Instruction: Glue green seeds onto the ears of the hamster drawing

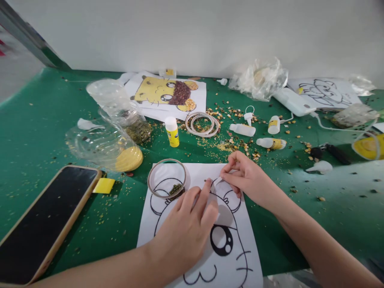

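Observation:
A white sheet [252,256] printed with a black-outlined cartoon animal lies in front of me. My left hand [189,228] rests over the drawing, fingers stretched and apart. A tiny dark bit shows beside its index fingertip; I cannot tell whether they touch. My right hand [247,180] pinches a small white strip [218,181] whose tip points down at the line between the ears. Just beyond my left fingers, a clear round dish [151,176] stands on the sheet's upper left, with a few green beans [175,189] at its near side.
At left lie a phone [39,220], a yellow tab [104,186] and an open plastic container [93,140]. Farther back are a glue stick [172,132], white rings [202,124], glue bottles [271,143] and a partly bean-covered picture [156,94]. Loose grains scatter across the green table [126,236].

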